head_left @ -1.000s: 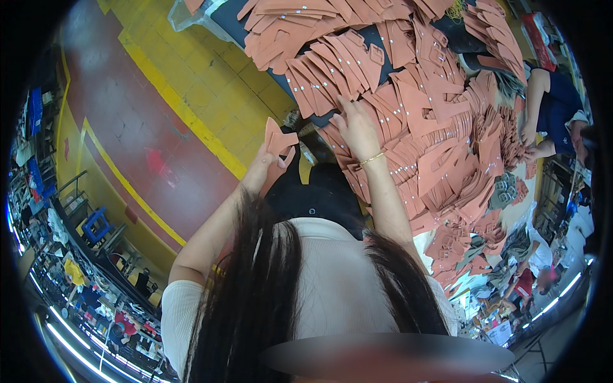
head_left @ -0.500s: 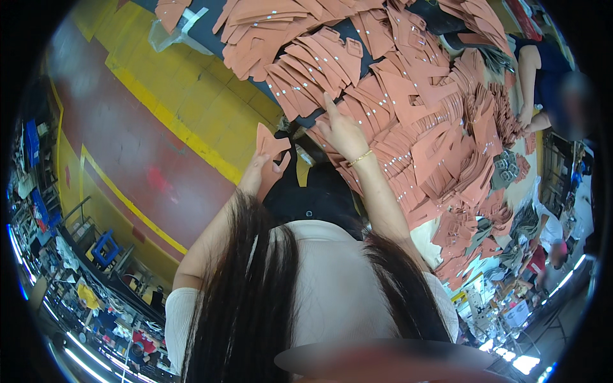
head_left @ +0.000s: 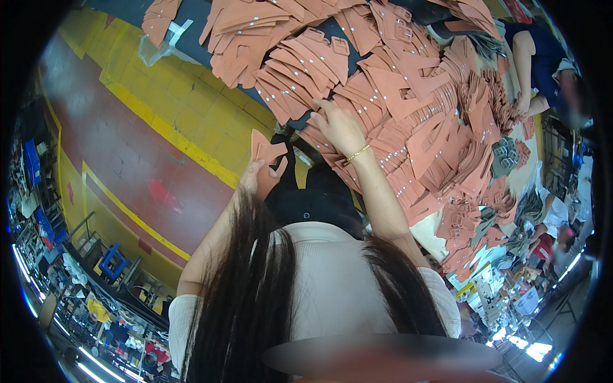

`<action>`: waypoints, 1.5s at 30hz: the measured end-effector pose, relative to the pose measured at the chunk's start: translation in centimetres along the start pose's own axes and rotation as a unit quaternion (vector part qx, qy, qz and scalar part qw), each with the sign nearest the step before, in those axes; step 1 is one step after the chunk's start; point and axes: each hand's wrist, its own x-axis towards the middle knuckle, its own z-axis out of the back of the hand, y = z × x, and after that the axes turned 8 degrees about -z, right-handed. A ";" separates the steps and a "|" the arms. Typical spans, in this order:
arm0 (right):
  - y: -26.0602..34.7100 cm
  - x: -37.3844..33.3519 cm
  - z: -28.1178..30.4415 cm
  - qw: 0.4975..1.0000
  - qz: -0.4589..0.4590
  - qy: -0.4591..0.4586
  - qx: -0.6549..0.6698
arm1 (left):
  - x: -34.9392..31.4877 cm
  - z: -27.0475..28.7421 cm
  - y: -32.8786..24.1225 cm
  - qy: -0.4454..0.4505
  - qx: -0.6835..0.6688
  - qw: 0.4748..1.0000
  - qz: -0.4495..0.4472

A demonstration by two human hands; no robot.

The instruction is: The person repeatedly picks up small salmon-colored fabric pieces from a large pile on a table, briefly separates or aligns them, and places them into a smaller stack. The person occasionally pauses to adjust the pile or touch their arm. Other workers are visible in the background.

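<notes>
My left hand [head_left: 255, 175] holds a small stack of salmon-coloured cut pieces [head_left: 267, 156] upright, just off the near edge of the table. My right hand [head_left: 338, 127], with a thin gold bracelet on the wrist, rests flat on the heap of the same cut pieces [head_left: 408, 108] that covers the dark table [head_left: 332, 29]; its fingers press on the pieces near the table's edge. Whether it grips one is hidden. Many pieces carry small white stickers. My long dark hair hangs down in the lower middle.
Another person's arm [head_left: 523, 64] in a dark blue sleeve works at the far right of the table. A clear plastic bag [head_left: 159, 45] lies at the table's left end. Left of me is a yellow and red painted floor [head_left: 128, 147]; cluttered racks line the lower left.
The view has tilted, so the table now sits higher. My right hand has stayed on the heap, sliding slightly toward the edge. My left hand still holds its stack.
</notes>
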 end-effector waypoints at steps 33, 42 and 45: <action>-1.6 7.2 -0.4 0.961 0.075 -0.265 0.036 | -0.3 -2.1 -2.9 -0.066 0.073 0.992 0.084; -1.2 6.9 0.3 0.952 0.126 -0.278 0.027 | 0.3 -2.3 -2.9 -0.039 0.063 0.996 0.051; -0.5 7.6 0.6 0.948 0.142 -0.282 0.038 | 0.6 -2.0 -3.0 -0.038 0.048 0.996 0.066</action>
